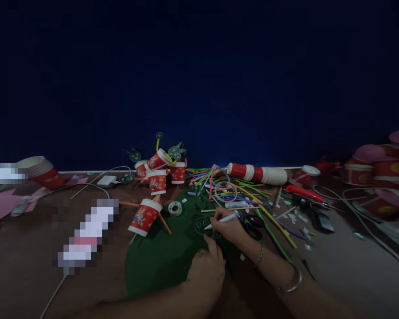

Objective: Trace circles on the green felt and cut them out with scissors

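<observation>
My right hand [226, 228] grips a white marker pen [228, 218], its tip down on a large dark green sheet [153, 270]. Under the tip is a round white-outlined drawing [202, 225] with small circles inside. My left hand [208, 266] lies just below, index finger stretched out and touching the green sheet near the drawing, the other fingers curled. More pale lines show partly beneath my right hand. Dark-handled scissors [253, 227] lie to the right of that hand. A roll of clear tape [175, 208] rests on the sheet's upper left.
Red paper cups [157, 182] joined with sticks stand at the back left. Stacked cups [257, 173] lie on their side behind colourful pipe cleaners [232, 190]. A red glue gun [306, 193], paper scraps and cables are on the right. Pink-topped cups [369, 170] stand far right.
</observation>
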Demonstrator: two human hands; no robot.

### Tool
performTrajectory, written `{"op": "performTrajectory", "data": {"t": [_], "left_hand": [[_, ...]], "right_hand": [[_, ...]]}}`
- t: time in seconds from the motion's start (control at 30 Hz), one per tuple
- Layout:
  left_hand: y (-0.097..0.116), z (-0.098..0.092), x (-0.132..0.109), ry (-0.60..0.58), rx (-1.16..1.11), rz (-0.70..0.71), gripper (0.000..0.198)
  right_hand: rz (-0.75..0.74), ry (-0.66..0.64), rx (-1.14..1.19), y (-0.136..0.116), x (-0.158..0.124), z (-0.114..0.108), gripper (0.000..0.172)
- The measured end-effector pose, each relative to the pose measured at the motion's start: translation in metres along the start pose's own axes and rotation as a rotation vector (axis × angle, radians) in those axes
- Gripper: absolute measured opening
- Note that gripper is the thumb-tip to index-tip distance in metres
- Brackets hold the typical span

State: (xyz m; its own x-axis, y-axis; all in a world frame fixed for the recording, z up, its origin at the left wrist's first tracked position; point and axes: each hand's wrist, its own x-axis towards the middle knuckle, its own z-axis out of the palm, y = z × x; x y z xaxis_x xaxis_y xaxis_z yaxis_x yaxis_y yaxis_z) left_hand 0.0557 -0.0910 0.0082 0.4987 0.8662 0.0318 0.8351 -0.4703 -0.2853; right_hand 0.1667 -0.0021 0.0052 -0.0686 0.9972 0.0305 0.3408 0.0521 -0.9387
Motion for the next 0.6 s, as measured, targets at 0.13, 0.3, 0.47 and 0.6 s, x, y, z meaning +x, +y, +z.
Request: {"op": "performTrajectory", "data": {"t": [0.13, 0.3, 0.47, 0.6], "left_hand": [[-0.0011, -0.0023, 0.0, -0.002, 0.004, 0.006, 0.036], [-0.0013, -0.0038, -0.0003, -0.015, 0.005, 0.009, 0.036], [-0.0008, -0.0048, 0.0002, -0.029, 0.008, 0.012, 0.036], [-0.0012, -0.0034, -0.0002, -0.012, 0.018, 0.032, 0.036]], "right_hand": [[-0.022, -0.001, -0.011, -0.0023, -0.0015, 0.0003, 0.018], [-0.011, -0.004, -0.006, -0.0057, -0.0031, 0.0004, 0.017], [-0.021, -0.003, -0.044, -0.0061, -0.003, -0.0001, 0.017], [-0.028, -0.007, -0.057, -0.0058, -0.0033, -0.0003, 0.017]]}}
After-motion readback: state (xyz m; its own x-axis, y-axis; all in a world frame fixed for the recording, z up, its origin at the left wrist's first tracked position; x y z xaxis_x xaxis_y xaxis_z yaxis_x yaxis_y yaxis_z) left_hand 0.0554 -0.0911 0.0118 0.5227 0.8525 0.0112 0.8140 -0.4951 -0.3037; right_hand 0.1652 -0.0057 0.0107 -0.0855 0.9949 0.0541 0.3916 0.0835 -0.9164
